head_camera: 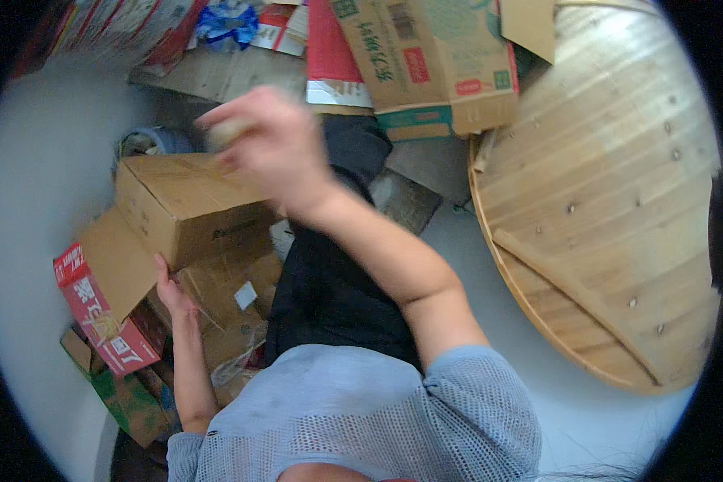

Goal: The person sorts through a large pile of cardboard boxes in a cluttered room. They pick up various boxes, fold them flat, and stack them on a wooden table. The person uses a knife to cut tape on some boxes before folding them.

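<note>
A plain brown cardboard box [147,211] sits in front of me on the left, its top face towards me. My left hand [175,294] grips its near lower edge, with one finger along the corner. Above the far part of the box is my right hand [277,144], blurred by motion. Its fingers are closed around a small pale, rounded object [231,132]; blur hides whether it is a roll of tape. Beside my left hand, a brown cardboard panel [111,247] leans out next to a red and white printed carton [105,319].
Flattened cardboard [422,66] lies ahead with a red carton panel [335,42]. To the right stands a round wooden tabletop [584,211] with a batten across it. A blue tub [172,140] is behind the box. More flattened cardboard [229,319] lies near my left forearm.
</note>
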`<control>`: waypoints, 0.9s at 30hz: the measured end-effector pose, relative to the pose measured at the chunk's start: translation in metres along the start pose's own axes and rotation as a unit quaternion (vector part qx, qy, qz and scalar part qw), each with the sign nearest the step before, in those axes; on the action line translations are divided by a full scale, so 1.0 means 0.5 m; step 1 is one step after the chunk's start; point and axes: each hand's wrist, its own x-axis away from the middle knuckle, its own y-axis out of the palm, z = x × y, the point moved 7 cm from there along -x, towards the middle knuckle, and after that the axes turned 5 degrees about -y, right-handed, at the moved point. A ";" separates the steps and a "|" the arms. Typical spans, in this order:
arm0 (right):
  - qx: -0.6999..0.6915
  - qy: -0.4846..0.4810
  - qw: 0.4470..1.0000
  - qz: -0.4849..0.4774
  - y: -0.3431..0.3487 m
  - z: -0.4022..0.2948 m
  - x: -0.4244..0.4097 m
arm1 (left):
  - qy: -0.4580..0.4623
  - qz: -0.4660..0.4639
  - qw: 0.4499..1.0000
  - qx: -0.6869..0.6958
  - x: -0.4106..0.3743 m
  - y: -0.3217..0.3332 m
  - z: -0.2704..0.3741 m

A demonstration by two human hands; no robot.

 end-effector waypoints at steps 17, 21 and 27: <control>0.350 0.127 0.587 -0.719 -0.138 0.626 0.257 | -0.004 0.187 0.980 0.066 0.021 -0.154 -0.151; 0.356 0.119 0.551 -0.745 -0.056 0.714 0.333 | -0.003 0.235 0.970 0.070 0.034 -0.164 -0.204; 0.479 0.060 0.444 -0.755 0.002 0.817 0.380 | -0.034 0.295 0.955 0.021 0.042 -0.195 -0.268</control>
